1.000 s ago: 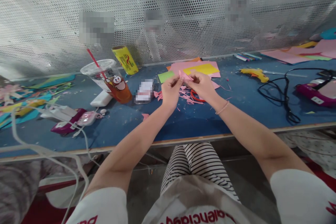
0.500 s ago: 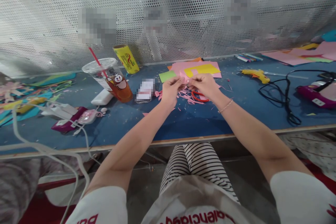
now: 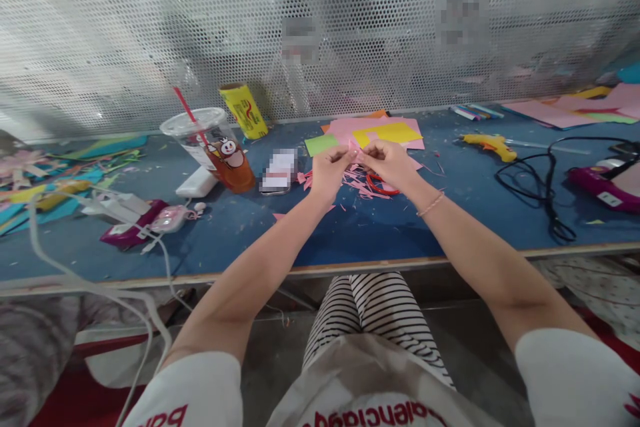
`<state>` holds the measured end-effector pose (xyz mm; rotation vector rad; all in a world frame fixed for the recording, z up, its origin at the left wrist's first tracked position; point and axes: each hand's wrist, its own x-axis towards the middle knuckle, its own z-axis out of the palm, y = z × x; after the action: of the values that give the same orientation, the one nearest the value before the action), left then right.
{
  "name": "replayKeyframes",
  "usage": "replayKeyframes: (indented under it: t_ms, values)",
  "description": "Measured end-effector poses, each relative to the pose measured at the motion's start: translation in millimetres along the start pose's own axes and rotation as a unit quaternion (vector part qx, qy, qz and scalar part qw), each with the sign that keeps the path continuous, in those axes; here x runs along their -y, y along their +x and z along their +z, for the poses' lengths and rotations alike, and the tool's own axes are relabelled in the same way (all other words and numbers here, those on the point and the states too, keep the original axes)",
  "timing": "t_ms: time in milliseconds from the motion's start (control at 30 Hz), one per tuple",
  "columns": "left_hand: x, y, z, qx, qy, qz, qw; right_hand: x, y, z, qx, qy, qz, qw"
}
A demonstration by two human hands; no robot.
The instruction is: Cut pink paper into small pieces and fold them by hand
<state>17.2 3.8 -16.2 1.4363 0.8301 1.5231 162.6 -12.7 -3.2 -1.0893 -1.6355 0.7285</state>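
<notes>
A small piece of pink paper is pinched between my two hands above the middle of the table. My left hand grips its left side with thumb and fingertips, and my right hand grips the other side. Part of the paper is hidden by my fingers. Under the hands lie pink paper scraps and red-handled scissors, partly covered. Just behind are stacked sheets: pink paper, a yellow sheet and a green piece.
Left of my hands stand a phone, a plastic drink cup with a straw, and a yellow tube. A yellow glue gun and black cable lie rightward. A power strip sits left. Perforated metal rises behind.
The pink paper between my fingertips has changed from a flatter, wider shape to a narrower, upright peak. My fingers have drawn slightly closer together. The view has shifted a little.
</notes>
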Motion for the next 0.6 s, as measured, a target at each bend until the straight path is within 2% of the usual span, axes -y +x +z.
replayKeyframes:
  t_ms: [267,467,600]
  values:
    - [-4.4,0.9,0.2,0.019,-0.076,-0.076,0.994,-1.4,0.7,0.8,0.030,0.078,0.003,0.997]
    - [-4.2,-0.4,-2.6,0.008,-0.027,-0.030,0.999,-0.8,-0.1,3.8,0.053,0.122,0.031,0.991]
    - [-5.9,-3.4,1.0,0.012,0.029,-0.023,0.999,-1.2,1.1,4.8,0.043,0.136,0.041,0.989]
